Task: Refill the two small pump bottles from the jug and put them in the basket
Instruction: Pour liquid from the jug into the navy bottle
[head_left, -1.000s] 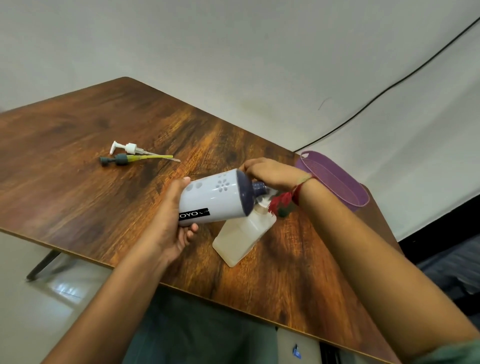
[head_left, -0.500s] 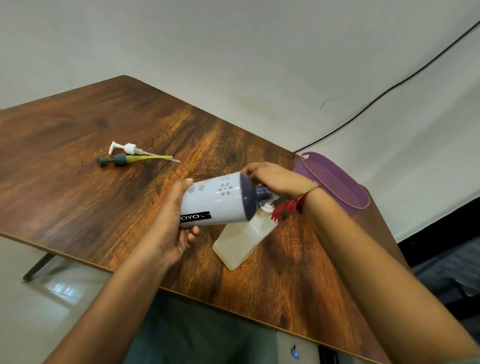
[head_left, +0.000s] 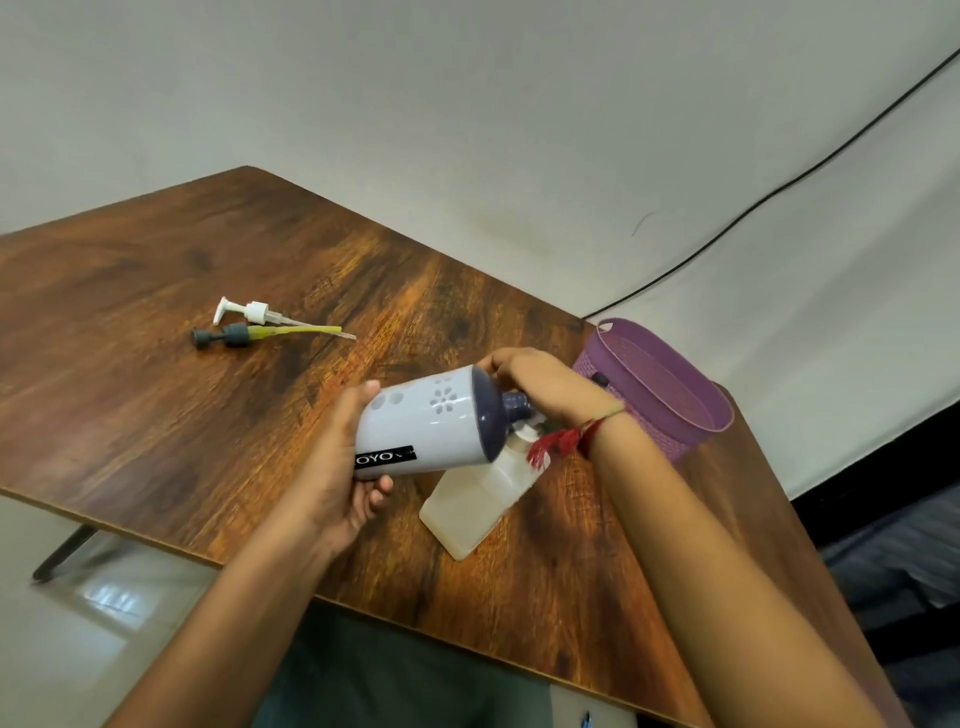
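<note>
Grips in the left hand (head_left: 337, 467) a white bottle with a dark blue top (head_left: 426, 421), tipped on its side above the table (head_left: 156, 415) — spout right at the neck of a translucent bottle (head_left: 472, 504) standing on the wood; curls the right hand (head_left: 545, 389) round that neck; has the purple basket (head_left: 649, 379) just beside, right; two pump heads — white (head_left: 249, 310), dark (head_left: 228, 335) — lying well apart, far left.

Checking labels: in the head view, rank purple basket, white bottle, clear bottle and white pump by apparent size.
Purple basket and white bottle look alike; the bottle is nearer, so unranked.
Then clear bottle, partly hidden.
Smallest: white pump.
</note>
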